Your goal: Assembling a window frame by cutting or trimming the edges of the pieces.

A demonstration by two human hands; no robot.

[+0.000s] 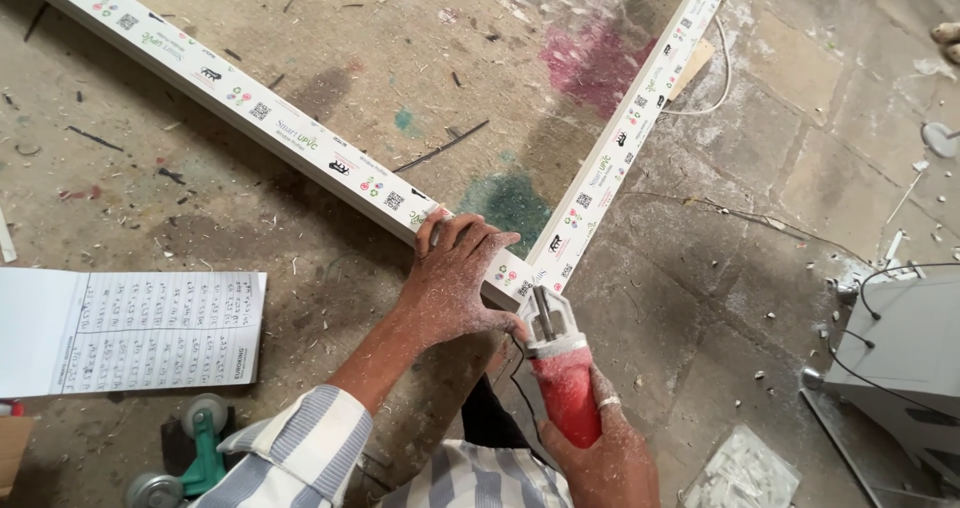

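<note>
Two long white plastic frame bars, one running up to the left and one up to the right, meet in a mitred corner on a dusty floor. My left hand, covered in white dust, presses flat on the left bar just beside the corner. My right hand grips a red-handled tool. The tool's grey metal head rests against the outer tip of the corner. Striped sleeves cover both my arms.
An open notebook of handwritten figures lies at the left, with a green wheeled clamp below it. A grey machine with cables stands at the right. A bag of white pieces lies near it. Debris and paint stains cover the floor.
</note>
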